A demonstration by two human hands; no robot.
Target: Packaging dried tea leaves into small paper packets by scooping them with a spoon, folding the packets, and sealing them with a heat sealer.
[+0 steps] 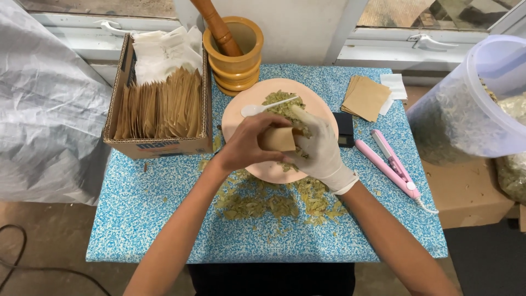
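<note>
Both forearms reach forward and converge in the middle. The bare left hand (246,143) is curled, fingers and thumb pinched closed toward the right. The right hand (320,149), in a white glove, angles inward, its fingers bunched against the left hand's fingertips.

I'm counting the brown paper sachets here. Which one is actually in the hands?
The sachet over the plate, held by the bare left hand and gloved right hand. The others stand in the box or lie stacked at right.
</note>
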